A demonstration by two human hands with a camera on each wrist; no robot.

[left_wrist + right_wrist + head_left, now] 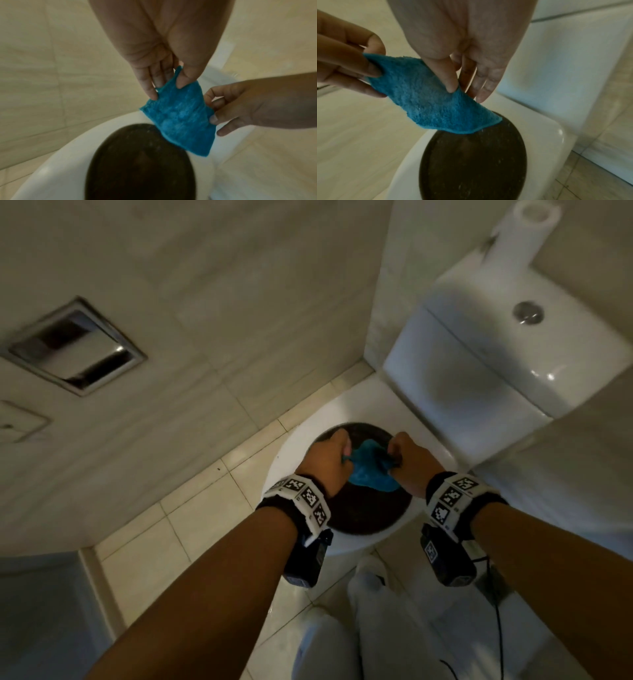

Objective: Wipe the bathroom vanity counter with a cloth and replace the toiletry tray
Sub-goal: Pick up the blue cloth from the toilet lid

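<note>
Tiled bathroom: pale wall tiles, tiled floor point(191, 518), recessed steel holder point(73, 345) in the wall, white cistern point(486, 371) with a paper roll point(524, 231) on top. No vanity bench in view. White toilet point(346, 409), lid down, carrying a dark oval tray point(472, 162), surface speckled.

Blue cloth point(178, 117): held in the air just above the tray, stretched between both hands. Left hand point(325, 463) pinching one edge between thumb and fingertips; right hand point(411, 460) pinching the opposite edge.

Handling, judged: light, soft, limp terry; sags where unsupported; not fragile. Pinch at corners or edges; bunch or fold for wiping.
</note>
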